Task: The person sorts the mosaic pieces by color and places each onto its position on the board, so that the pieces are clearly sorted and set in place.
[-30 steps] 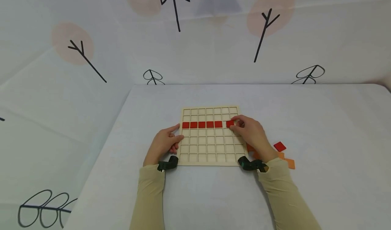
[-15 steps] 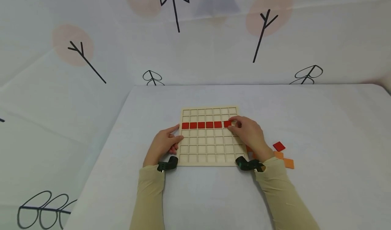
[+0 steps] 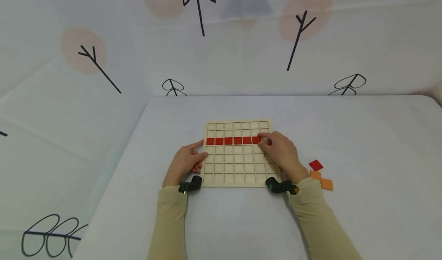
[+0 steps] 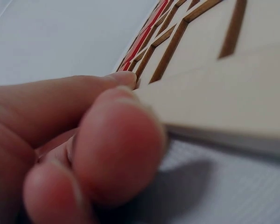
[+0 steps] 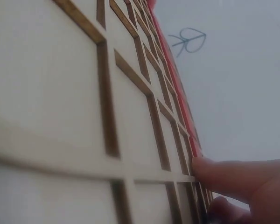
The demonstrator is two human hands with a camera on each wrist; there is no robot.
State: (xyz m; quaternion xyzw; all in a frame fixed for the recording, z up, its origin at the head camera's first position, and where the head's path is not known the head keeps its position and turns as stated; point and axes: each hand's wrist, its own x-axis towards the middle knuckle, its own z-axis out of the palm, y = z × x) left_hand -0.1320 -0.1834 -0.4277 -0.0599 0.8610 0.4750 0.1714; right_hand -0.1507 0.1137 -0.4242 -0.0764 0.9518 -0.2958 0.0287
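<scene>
A pale wooden grid board lies flat on the white table. A line of several red square tiles fills cells of one row, from the left edge rightward. My left hand holds the board's left edge with thumb and index finger; its other fingers curl beside it. At the right end of the row, my right hand pinches the last red tile by its upper and lower sides, flush with the row. In the right wrist view a fingertip meets the end of the red row; the tile there is mostly hidden.
Right of the board lie a loose red tile and several orange tiles, some partly behind the right wrist. A white patterned cloth rises behind the table. Each wrist carries a dark camera mount.
My right hand has moved slightly left with the red tile, closing the gap to its neighbour, and the tile now sits in line in its cell. The left hand stays at the board's edge.
</scene>
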